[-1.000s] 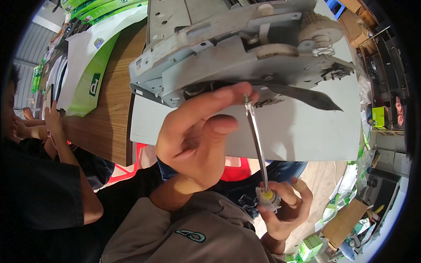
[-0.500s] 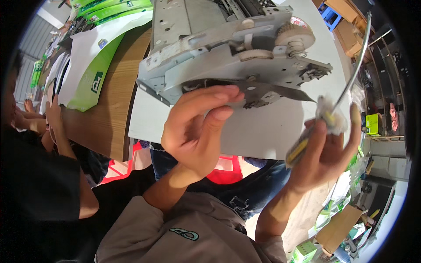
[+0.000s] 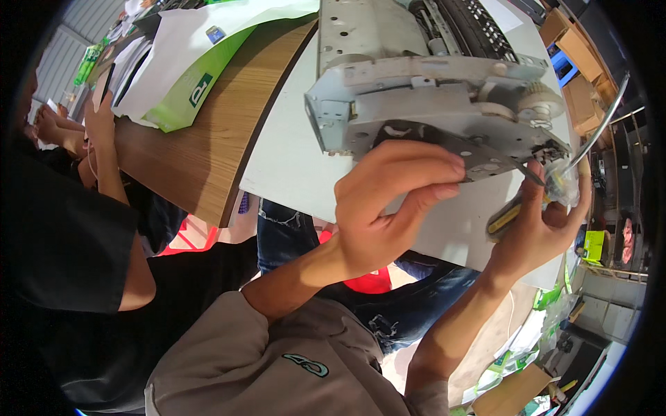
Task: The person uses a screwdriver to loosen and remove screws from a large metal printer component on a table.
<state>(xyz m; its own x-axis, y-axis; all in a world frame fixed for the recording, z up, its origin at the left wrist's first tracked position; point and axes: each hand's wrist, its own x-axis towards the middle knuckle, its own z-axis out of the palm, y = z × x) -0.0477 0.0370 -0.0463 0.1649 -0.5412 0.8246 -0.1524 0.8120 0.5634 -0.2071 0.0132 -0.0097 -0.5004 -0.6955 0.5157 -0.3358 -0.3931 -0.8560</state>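
Note:
A grey metal printer chassis with gears and a black roller stands on a white sheet over the wooden table. My left hand is at the chassis's lower front edge, thumb and forefinger pinched together just below its dark plate; whether anything small is between them is not visible. My right hand is at the chassis's lower right corner, closed around the yellow-and-black handle of a screwdriver. Its metal shaft points up and to the right, away from the chassis.
Green-and-white paper packs lie on the table at the upper left. Another person in a black shirt sits at the left, a hand on the table edge. Cardboard boxes and a blue crate stand at the far right.
My right hand has risen with the screwdriver from below the table to the chassis's right corner, its shaft swung off the chassis to point up-right. My left hand stayed at the front edge.

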